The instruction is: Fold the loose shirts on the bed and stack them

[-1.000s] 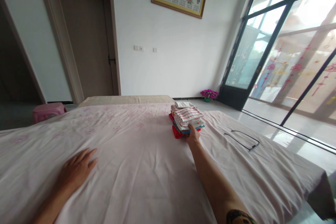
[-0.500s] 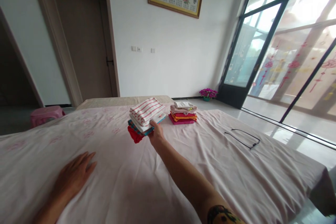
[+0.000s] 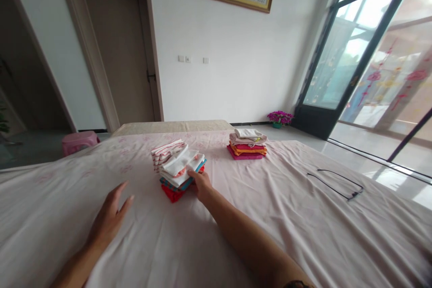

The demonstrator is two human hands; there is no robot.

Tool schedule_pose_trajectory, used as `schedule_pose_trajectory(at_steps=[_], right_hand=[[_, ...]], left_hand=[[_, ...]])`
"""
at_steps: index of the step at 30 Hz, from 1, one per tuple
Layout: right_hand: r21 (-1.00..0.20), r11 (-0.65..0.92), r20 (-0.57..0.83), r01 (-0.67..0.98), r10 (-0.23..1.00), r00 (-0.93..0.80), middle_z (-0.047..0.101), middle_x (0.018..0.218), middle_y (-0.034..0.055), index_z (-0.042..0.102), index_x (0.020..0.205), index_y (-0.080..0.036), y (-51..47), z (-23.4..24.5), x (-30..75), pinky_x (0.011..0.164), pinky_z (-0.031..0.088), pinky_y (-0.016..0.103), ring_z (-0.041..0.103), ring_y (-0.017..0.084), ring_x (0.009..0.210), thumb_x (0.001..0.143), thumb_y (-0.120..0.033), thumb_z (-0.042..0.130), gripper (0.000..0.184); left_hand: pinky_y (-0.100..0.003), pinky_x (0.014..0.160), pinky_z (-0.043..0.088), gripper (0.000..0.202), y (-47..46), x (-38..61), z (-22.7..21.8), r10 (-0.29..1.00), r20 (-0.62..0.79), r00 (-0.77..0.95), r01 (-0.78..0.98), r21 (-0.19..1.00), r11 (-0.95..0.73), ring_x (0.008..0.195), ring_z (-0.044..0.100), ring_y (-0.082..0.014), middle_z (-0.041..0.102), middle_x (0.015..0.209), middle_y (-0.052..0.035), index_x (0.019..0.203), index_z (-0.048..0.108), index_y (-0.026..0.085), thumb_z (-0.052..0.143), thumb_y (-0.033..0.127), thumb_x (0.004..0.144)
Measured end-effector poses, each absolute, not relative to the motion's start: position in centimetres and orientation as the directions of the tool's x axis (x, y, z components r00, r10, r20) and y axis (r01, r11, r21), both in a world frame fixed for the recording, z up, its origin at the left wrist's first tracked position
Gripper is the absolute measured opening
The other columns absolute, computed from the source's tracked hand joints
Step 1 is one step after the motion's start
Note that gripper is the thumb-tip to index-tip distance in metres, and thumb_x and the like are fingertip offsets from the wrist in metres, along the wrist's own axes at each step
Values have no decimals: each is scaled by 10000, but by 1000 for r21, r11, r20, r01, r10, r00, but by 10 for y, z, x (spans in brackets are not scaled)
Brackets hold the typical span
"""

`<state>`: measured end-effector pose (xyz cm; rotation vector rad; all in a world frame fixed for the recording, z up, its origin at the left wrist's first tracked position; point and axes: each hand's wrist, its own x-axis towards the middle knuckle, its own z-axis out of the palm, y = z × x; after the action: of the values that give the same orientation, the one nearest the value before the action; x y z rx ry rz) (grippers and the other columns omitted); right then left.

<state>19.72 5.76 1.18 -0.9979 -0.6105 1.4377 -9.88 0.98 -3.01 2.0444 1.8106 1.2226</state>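
My right hand (image 3: pixel 201 182) grips the right edge of a stack of folded clothes (image 3: pixel 182 173), thumb on top and fingers hidden beneath. White, teal and red layers show in this stack. A red-and-white striped folded cloth (image 3: pixel 165 153) has slid off its far left side and leans against it. Left of the stack, my left hand (image 3: pixel 110 213) hovers just over the bedsheet with thumb and fingers apart, holding nothing. Farther right sits a second stack of folded clothes (image 3: pixel 248 145), white on top with red, orange and magenta below.
Eyeglasses (image 3: pixel 337 184) lie on the right part of the pink bedsheet (image 3: pixel 290 216). Beyond the bed are a pink stool (image 3: pixel 80 141) at left, purple flowers (image 3: pixel 281 118) by the wall and a glass door (image 3: pixel 337 63) at right.
My right hand has brought the stack lower and nearer, and the striped cloth has slipped leftward off its top. My left hand has lifted from lying flat, its thumb spread. The view has turned slightly left.
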Motion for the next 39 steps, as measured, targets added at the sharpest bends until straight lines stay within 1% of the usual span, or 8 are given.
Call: schedule_pose_trajectory(at_steps=[3, 6, 11, 15, 20, 25, 32, 39], right_hand=[[-917, -36, -145, -398, 958, 248, 679, 800, 37, 623, 950, -176, 56, 11, 209, 578, 522, 293, 639, 201, 702, 710, -282, 701, 274], [-972, 233, 207, 14, 832, 514, 661, 1022, 70, 594, 1094, -201, 56, 13, 228, 766, 529, 336, 628, 219, 894, 787, -316, 634, 330], [-561, 531, 764, 636, 627, 152, 549, 1307, 109, 532, 1324, -233, 50, 25, 248, 1057, 379, 446, 490, 245, 1221, 947, -283, 445, 390], [-374, 598, 725, 709, 665, -179, 531, 1383, 69, 550, 1343, -280, 46, 22, 243, 1091, 339, 423, 419, 246, 1314, 933, -213, 485, 420], [-415, 554, 692, 722, 707, -145, 596, 1287, 62, 612, 1228, -256, 53, 16, 238, 1041, 383, 404, 491, 237, 1193, 891, -122, 481, 386], [-425, 560, 698, 711, 703, -137, 613, 1246, 60, 621, 1179, -247, 57, 17, 240, 1000, 408, 387, 510, 232, 1137, 861, -84, 473, 386], [-441, 566, 697, 697, 705, -131, 604, 1249, 63, 617, 1178, -239, 59, 14, 240, 997, 416, 407, 504, 245, 1138, 824, -57, 482, 421], [-437, 573, 709, 693, 694, -127, 609, 1244, 63, 617, 1183, -241, 61, 13, 241, 1002, 428, 411, 506, 243, 1143, 809, -49, 497, 436]], left_hand=[[-438, 1149, 366, 669, 21, -74, -2, 917, 382, -116, 567, 783, -255, 1407, 402, -252, 383, 1552, -106, 1491, 336, 206, 409, 554, 923], [-420, 1162, 348, 662, 42, -43, 22, 924, 381, -47, 452, 833, -320, 1429, 370, -241, 371, 1565, -106, 1483, 373, 201, 420, 555, 926], [-396, 1134, 382, 553, 74, 0, 23, 924, 366, 108, 450, 811, -374, 1291, 537, -236, 626, 1339, -116, 1276, 613, 155, 417, 536, 927], [-331, 904, 524, 529, 84, -3, 3, 938, 335, -89, 566, 792, -229, 1007, 684, -219, 746, 1056, -116, 1074, 684, 153, 284, 486, 980], [-346, 879, 493, 426, 103, -34, 7, 879, 369, -301, 703, 709, -57, 986, 670, -244, 724, 1080, -137, 1084, 665, 164, 342, 416, 970], [-310, 923, 444, 362, 135, -36, 26, 902, 381, -204, 796, 601, -73, 1098, 624, -236, 643, 1268, -142, 1197, 651, 174, 497, 304, 896], [-283, 721, 426, 106, 152, -27, 24, 961, 234, -144, 813, 582, -20, 878, 661, -228, 726, 916, -106, 807, 706, 189, 653, 268, 759], [-227, 575, 425, 319, 141, -42, 81, 980, 197, -29, 629, 766, -135, 648, 601, -146, 667, 720, -15, 801, 655, 162, 638, 478, 761]])
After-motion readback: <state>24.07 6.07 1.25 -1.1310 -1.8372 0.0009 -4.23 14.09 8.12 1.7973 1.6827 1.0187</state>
